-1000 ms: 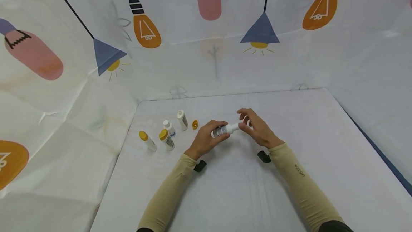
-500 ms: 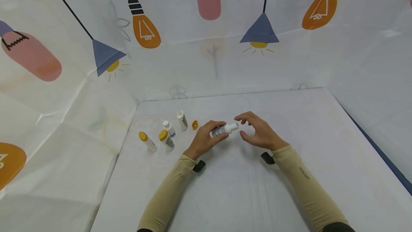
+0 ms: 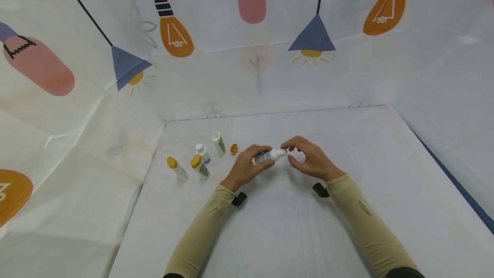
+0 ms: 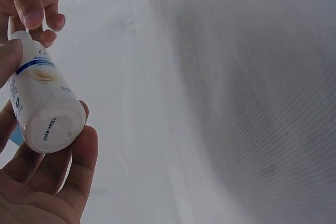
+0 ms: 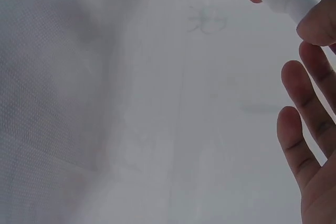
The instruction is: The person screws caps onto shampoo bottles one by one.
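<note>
My left hand (image 3: 245,164) grips a small white bottle (image 3: 263,158) round its body, tilted so its white top points right. In the left wrist view the bottle (image 4: 47,98) shows a blue band, and its base with a printed code faces the camera. At the bottle's narrow white cap (image 3: 281,152), my right hand (image 3: 312,158) has its thumb and forefinger closed in on the end. Seen from the right wrist, the thumb (image 5: 320,22) covers the tip of the cap, while the other fingers (image 5: 296,85) stand loosely extended.
Left of my hands stand two yellow-capped bottles (image 3: 177,168), a white-capped bottle (image 3: 203,154) and another white bottle (image 3: 218,144). A loose orange-yellow cap (image 3: 233,149) lies beside them on the white table (image 3: 270,235). White sheeting with printed lamps (image 3: 312,37) rises behind.
The right thumb and fingers opened away from the bottle's top half a second ago, and now they have come back round it. The left hand and bottle have barely moved.
</note>
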